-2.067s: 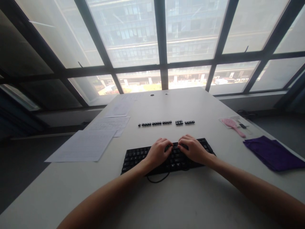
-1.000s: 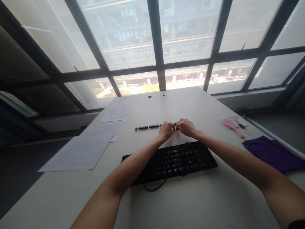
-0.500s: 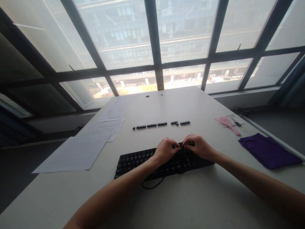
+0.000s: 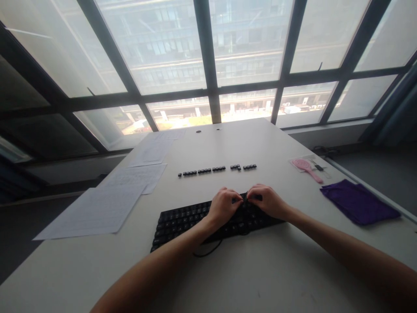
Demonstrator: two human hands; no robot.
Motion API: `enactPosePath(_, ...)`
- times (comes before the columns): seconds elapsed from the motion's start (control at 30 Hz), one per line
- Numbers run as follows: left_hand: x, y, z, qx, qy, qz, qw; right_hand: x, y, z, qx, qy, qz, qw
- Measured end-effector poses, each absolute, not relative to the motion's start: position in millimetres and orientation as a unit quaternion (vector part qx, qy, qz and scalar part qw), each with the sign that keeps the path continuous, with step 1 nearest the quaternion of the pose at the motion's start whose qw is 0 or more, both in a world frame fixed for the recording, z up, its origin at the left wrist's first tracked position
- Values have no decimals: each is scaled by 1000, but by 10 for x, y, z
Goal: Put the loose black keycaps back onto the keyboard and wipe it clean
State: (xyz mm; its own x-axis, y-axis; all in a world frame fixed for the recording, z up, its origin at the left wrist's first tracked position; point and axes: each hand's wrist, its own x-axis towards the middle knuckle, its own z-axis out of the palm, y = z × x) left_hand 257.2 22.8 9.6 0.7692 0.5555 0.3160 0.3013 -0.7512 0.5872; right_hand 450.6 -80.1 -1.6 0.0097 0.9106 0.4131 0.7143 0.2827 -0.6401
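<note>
The left hand point(image 4: 223, 205) and right hand point(image 4: 267, 201) curl inward, fingers point(image 4: 233, 194) nearly pinched, their tips close together; whether they grip anything cannot be told. The black keyboard point(image 4: 185, 217) lies directly beneath the fingers; loose keycaps point(image 4: 204, 171) lie in a row beyond them on the counter point(image 4: 247, 269).
</note>
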Motion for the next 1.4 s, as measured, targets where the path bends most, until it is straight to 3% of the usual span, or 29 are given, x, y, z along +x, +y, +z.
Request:
enactPosePath(0.6, 2562, 49, 148, 967, 146, 194, 75, 4386, -904, 21, -596, -748, 15, 291)
enactPosePath(0.8, 2567, 12, 117, 968, 147, 191, 63, 4334, -915, 17, -607, -756, -17, 246)
enactPosePath(1.07, 2593, 227, 213, 943, 198, 195, 182, 4524, -788, 7, -603, -716, 35, 350)
enactPosePath(1.17, 2745, 525, 297, 936, 230, 211, 163, 4786, -521, 4, -639, -668, -14, 382)
enactPosePath(1.4, 3351, 1148, 242, 935, 292, 186, 81, 5201, 225, -6, -703, -660, -107, 242)
